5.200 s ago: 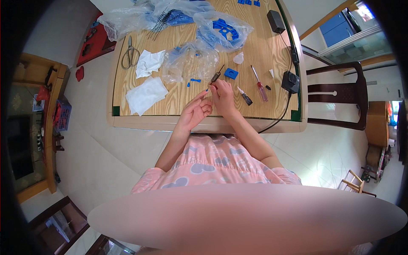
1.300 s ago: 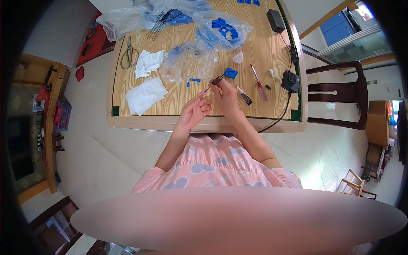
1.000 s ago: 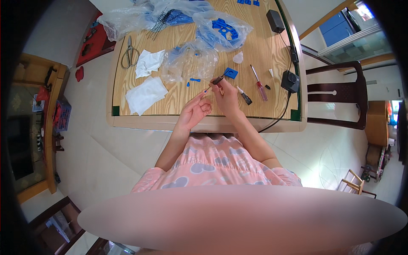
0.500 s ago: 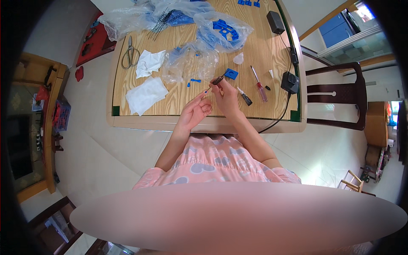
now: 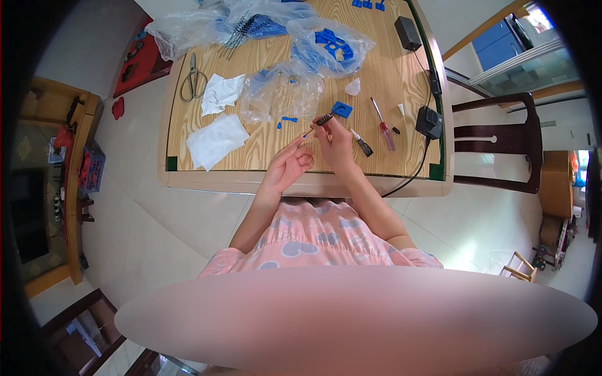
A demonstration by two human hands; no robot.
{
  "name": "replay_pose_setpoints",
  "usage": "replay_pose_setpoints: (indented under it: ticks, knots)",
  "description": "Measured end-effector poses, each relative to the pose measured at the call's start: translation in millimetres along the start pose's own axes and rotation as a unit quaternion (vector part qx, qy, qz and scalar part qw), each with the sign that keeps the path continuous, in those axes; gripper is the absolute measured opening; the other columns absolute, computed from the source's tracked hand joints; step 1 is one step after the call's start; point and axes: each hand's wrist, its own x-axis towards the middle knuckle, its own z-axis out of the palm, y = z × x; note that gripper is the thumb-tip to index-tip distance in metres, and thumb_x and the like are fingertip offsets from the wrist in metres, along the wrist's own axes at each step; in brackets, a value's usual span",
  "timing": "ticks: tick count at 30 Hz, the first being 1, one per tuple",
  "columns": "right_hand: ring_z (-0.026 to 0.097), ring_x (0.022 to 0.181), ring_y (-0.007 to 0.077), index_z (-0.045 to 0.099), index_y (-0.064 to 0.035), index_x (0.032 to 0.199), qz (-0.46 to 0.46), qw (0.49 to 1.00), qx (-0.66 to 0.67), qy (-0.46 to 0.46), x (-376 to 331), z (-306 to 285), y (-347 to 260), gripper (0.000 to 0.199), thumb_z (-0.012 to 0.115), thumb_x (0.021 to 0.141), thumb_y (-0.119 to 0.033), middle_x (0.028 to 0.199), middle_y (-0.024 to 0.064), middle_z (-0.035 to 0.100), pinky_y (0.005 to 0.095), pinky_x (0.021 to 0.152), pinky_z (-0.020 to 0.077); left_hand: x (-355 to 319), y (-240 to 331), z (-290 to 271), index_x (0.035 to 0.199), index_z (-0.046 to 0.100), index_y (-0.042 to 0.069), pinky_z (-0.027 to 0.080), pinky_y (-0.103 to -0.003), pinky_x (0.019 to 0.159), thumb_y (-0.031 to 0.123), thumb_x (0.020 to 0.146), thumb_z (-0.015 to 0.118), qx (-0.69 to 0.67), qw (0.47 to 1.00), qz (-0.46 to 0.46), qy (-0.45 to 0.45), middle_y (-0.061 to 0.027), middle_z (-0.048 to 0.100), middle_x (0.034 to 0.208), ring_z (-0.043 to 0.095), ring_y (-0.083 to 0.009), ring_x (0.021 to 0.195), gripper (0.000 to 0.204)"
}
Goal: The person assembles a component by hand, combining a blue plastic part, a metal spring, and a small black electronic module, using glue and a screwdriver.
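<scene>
Pinched in right hand near frame centre: small dark spring, just above table. Left hand half open, fingertips on tiny blue piece. Could slip and roll under bags if pinch loosens.

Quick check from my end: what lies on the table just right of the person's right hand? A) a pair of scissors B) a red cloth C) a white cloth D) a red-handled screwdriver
D: the red-handled screwdriver lies on the wooden table just right of the right hand; the scissors and white cloth lie far to the left.
</scene>
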Motion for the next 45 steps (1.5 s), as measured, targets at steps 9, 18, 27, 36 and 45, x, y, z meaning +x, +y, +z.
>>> replay_pose_setpoints:
  ticks: [9,18,27,36,45]
  knots:
    - [0.062,0.068,0.0123,0.06,0.0016,0.1,-0.009,1.0,-0.002,0.005,-4,0,1,0.01,0.055,0.094,-0.004,0.08,0.007,0.063,0.0261,0.063,0.0484,1,0,-1,0.138,0.045,0.011,0.046,-0.038,0.088,0.022,0.1,0.046,-0.015,1.0,-0.005,0.014,-0.0165,0.061,0.117,0.059,-0.0228,0.099,0.04]
    - [0.064,0.068,0.0138,0.06,0.0017,0.101,-0.017,0.999,-0.032,0.004,-2,2,-3,0.011,0.055,0.092,-0.002,0.081,0.008,0.065,0.0271,0.061,0.0491,0,-1,0,0.138,0.046,0.012,0.045,-0.036,0.088,0.023,0.1,0.046,-0.022,1.0,-0.002,0.016,-0.0156,0.061,0.116,0.058,-0.0221,0.099,0.04]
    - [0.064,0.067,0.0128,0.058,0.0017,0.103,0.016,1.0,0.02,0.002,2,0,2,0.012,0.055,0.093,-0.003,0.084,0.0078,0.067,0.0265,0.06,0.0489,0,0,5,0.141,0.043,0.009,0.043,-0.036,0.09,0.023,0.101,0.043,0.005,1.0,-0.001,0.017,-0.0101,0.061,0.112,0.055,-0.019,0.095,0.043]
    - [0.063,0.07,0.017,0.06,0.0005,0.103,-0.017,1.0,-0.023,0.001,-11,2,-2,0.012,0.055,0.092,-0.001,0.086,0.0089,0.066,0.0283,0.063,0.049,0,0,1,0.139,0.045,0.01,0.042,-0.037,0.091,0.024,0.101,0.042,0.001,1.0,-0.002,0.017,-0.0096,0.061,0.113,0.054,-0.0183,0.097,0.04]
    - [0.057,0.075,0.0369,0.055,-0.0033,0.092,-0.056,0.997,-0.059,-0.001,-1,6,-14,0.007,0.059,0.087,-0.007,0.083,0.0147,0.059,0.0438,0.065,0.0442,0,-2,-5,0.137,0.046,0.01,0.045,-0.039,0.091,0.023,0.099,0.048,-0.017,0.999,-0.007,0.041,-0.0148,0.06,0.119,0.057,-0.0229,0.103,0.041]
